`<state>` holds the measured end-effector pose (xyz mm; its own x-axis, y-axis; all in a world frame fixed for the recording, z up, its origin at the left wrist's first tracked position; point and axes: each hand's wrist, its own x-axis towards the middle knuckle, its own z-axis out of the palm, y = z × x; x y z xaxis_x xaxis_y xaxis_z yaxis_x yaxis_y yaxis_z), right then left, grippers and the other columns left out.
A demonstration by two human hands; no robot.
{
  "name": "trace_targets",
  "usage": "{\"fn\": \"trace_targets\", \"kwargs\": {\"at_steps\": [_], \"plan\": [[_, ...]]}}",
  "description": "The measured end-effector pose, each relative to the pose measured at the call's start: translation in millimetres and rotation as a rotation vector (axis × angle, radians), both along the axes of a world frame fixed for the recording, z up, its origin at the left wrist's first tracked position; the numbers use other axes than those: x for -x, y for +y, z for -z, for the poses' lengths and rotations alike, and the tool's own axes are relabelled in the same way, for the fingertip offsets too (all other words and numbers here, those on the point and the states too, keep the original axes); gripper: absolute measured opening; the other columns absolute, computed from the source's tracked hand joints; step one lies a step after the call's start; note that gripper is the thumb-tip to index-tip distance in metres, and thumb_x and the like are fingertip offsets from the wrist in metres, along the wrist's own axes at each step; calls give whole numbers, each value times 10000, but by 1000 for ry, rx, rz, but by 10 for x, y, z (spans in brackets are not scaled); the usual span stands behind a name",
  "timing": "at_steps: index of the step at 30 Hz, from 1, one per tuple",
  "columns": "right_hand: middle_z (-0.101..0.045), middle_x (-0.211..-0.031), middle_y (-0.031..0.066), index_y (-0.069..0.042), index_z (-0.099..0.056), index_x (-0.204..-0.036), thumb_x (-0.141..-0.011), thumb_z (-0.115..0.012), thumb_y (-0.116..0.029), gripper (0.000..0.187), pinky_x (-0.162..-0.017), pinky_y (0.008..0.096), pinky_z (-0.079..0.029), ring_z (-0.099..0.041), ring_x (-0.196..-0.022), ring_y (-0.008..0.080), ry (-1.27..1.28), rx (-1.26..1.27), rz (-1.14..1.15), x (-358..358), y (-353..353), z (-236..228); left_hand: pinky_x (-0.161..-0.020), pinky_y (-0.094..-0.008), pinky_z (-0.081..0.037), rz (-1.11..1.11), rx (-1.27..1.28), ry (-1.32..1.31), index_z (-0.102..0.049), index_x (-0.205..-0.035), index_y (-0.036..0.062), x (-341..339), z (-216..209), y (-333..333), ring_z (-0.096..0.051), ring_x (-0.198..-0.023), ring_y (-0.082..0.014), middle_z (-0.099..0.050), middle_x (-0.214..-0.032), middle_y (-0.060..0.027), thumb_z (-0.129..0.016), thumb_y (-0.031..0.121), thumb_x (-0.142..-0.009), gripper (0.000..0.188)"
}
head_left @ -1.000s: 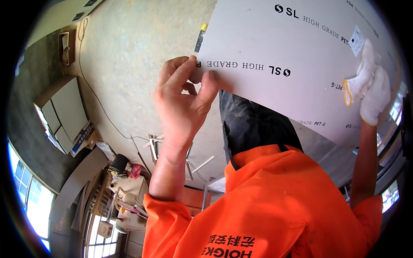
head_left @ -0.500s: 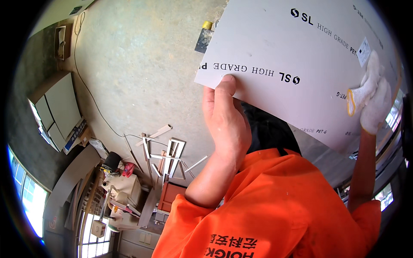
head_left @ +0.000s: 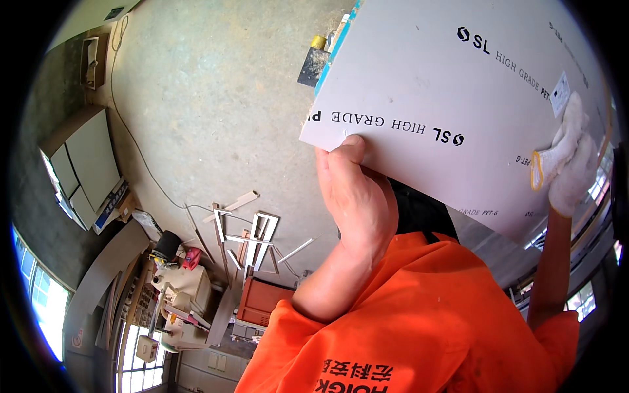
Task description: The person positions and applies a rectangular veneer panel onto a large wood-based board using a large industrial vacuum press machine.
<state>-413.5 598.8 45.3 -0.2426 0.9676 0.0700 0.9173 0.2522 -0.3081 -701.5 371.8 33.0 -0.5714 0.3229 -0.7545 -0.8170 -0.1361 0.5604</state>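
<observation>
A large pale grey panel [head_left: 393, 72] with printed lettering slants across the upper right. My left hand [head_left: 359, 196] is bare and closed on its near left corner, thumb on top and fingers underneath. A small white label [head_left: 560, 95] is stuck on the panel toward the right. My right hand [head_left: 571, 177] wears a white knit glove and rests at the panel's right part. A loose white glove [head_left: 549, 160] with a yellow cuff is gripped there, between that hand and the panel. The right fingertips are partly hidden. A blue-green strip [head_left: 335, 49] shows along the panel's left edge.
Leaning boards [head_left: 88, 167] stand by the left wall. A black cable [head_left: 134, 137] crosses the concrete floor. Pale frame pieces [head_left: 262, 239] lie near a reddish-brown box [head_left: 264, 301]. Farther down left is a cream machine [head_left: 183, 285]. A yellow-capped item [head_left: 318, 42] sits beyond the panel.
The panel has shifted slightly down and right, with both hands still on it. Its blue-green left edge has come into sight.
</observation>
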Motion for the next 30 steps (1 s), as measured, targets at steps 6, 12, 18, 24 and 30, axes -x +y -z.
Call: {"fn": "trace_targets", "kwargs": {"at_steps": [6,12,18,24,30], "plan": [[-633,-970,51,-27,-652,-1039,-1039,-485,-273,296,-846,320,-462,-607,-914,165,98,45,55,-76,43,17,-1009,-348,-410,-10,-38,25,-521,-1302,19,-18,-28,33,-529,-1131,-165,-587,-1234,-69,-454,223,-1035,342],[-672,-992,95,-36,-663,-1048,-1038,-513,-225,241,-832,346,-492,-643,-914,204,-87,-96,-138,60,41,-6,-1064,-371,-405,-6,-17,100,-479,-1420,8,181,3,-31,-516,-1259,-211,-580,-1352,-101,-378,522,-1102,613],[-695,-912,58,-45,-690,-1004,-1035,-540,-209,225,-746,323,-508,-645,-832,175,208,-3,4,316,-137,-45,-866,-306,-430,99,190,740,-503,-1308,19,253,-41,-420,-538,-976,-133,-593,-1113,-56,-609,159,-1015,342],[-661,-880,26,-66,-652,-1008,-1079,-529,-348,316,-652,262,-543,-647,-744,124,1447,714,545,601,-652,-255,-973,-361,-467,947,-299,677,-374,-1557,43,-179,-415,-134,-555,-1157,-219,-554,-1378,-132,-654,-16,-904,713],[-612,-752,29,-73,-615,-906,-1102,-470,-370,384,-624,287,-526,-589,-660,147,1993,1055,545,517,-1255,-625,-845,-312,-526,1056,-777,-219,-275,-1637,182,-496,-49,-187,-594,-1102,-215,-503,-1450,-140,-542,-173,-894,866]]}}
